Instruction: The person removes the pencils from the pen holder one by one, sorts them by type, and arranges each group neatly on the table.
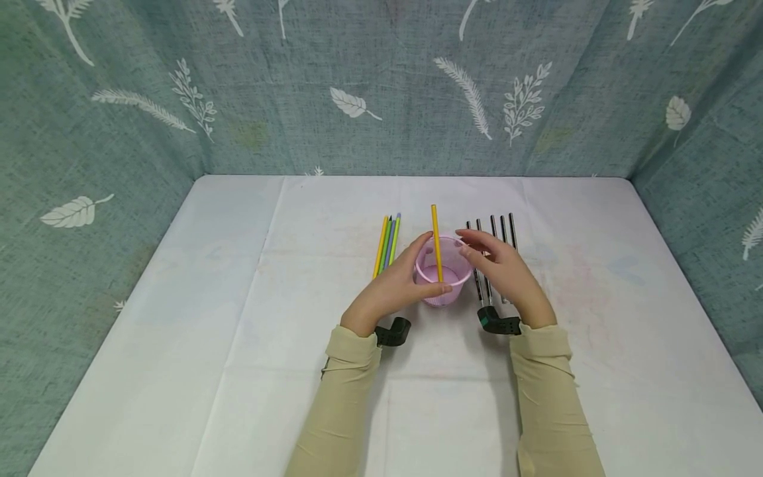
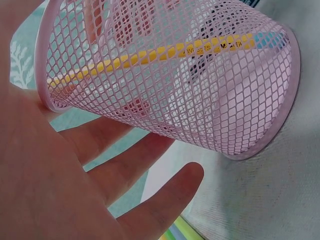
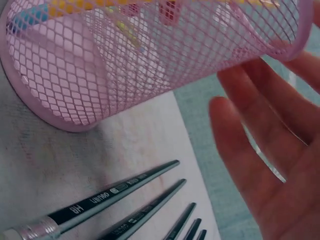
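A pink mesh pencil cup (image 1: 444, 295) is between both hands, with a single yellow pencil (image 1: 437, 238) leaning inside it. The pencil's blue end (image 2: 270, 39) is at the cup's base. My left hand (image 1: 393, 285) holds the cup's left side, thumb across the near rim and fingers around the far side. On the right side, my right hand (image 1: 507, 268) curls its fingers and thumb at the rim. Whether the base touches the table is unclear. Colored pencils (image 1: 386, 245) lie left of the cup, partly behind the left hand. Several black pencils (image 3: 115, 192) lie under the right hand.
A white cloth covers the table (image 1: 286, 411). Grey-green leaf-print curtain (image 1: 393, 146) stands along the back and both sides. Black wrist devices (image 1: 393, 332) sit at both wrists, the right one over the ends of the black pencils.
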The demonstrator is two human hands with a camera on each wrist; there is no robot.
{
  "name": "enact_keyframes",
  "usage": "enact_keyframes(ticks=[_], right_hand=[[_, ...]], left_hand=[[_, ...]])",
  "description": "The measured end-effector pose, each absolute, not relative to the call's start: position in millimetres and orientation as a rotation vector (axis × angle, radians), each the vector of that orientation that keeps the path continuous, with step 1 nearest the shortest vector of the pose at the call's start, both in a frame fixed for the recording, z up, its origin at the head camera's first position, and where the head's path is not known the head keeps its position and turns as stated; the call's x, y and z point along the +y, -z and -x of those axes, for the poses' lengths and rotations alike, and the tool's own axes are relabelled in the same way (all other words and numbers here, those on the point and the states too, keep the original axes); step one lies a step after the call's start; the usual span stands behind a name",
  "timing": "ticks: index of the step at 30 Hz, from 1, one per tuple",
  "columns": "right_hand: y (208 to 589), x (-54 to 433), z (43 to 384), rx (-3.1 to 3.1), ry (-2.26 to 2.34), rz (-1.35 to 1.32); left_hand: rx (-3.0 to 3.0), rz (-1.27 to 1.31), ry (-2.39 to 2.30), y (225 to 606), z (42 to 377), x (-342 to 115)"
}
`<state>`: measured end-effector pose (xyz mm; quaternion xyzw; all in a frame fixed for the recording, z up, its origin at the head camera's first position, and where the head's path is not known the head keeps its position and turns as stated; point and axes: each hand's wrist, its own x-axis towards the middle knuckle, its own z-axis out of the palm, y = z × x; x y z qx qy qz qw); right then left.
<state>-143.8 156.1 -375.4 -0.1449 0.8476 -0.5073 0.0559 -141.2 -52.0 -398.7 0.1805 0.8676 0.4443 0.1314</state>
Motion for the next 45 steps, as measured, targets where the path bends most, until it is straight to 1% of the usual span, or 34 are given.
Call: enact_keyframes(ticks=[3, 8, 12, 17, 24, 27, 31, 39, 45], right_hand=[[371.3, 153.0, 141.5, 2.508, 1.505, 0.502], [397.3, 158.6, 154.1, 2.436, 1.466, 0.504], [402.0, 159.0, 155.5, 2.423, 1.456, 0.508], [397.8, 157.7, 153.7, 2.376, 1.475, 0.518], [374.1, 151.1, 142.0, 2.335, 1.513, 0.567], [370.8, 149.8, 140.4, 2.343, 1.506, 0.565], [374.3, 150.4, 142.1, 2.358, 1.496, 0.576], [401.8, 157.5, 154.8, 2.376, 1.489, 0.597], [395.8, 156.7, 152.1, 2.395, 1.462, 0.588]], left_hand=[[2.518, -0.531, -1.286, 399.0, 140.9, -52.1], [2.518, -0.553, -1.3, 402.6, 141.9, -52.3], [2.53, -0.573, -1.299, 402.9, 142.3, -52.2], [2.566, -0.556, -1.334, 401.1, 141.9, -51.4], [2.614, -0.604, -1.382, 400.5, 141.3, -47.8], [2.634, -0.62, -1.371, 400.2, 140.0, -46.7], [2.667, -0.641, -1.367, 399.6, 138.3, -44.5], [2.752, -0.649, -1.261, 402.0, 138.1, -39.1], [2.785, -0.655, -1.233, 399.8, 138.3, -39.5]])
